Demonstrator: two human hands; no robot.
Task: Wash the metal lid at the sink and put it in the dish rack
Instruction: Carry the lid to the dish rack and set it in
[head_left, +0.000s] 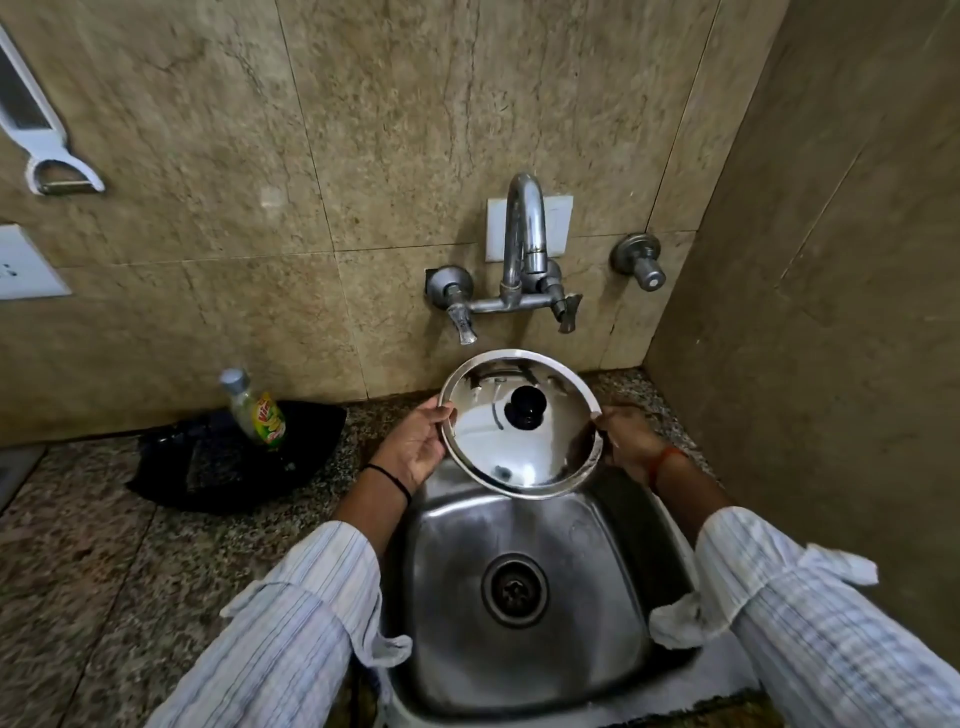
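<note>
A round shiny metal lid (524, 452) with a black knob in its middle is held over the far end of the steel sink (452, 587), tilted toward me. My left hand (415, 447) grips its left rim. My right hand (626, 441) grips its right rim. The wall tap (522, 234) curves out just above the lid, and no water shows running from it. No dish rack is in view.
A dish soap bottle (257, 408) stands on a black tray (228, 462) left of the sink on the speckled stone counter (78, 571). A white peeler (47, 140) hangs on the tiled wall at upper left. A side wall stands close on the right.
</note>
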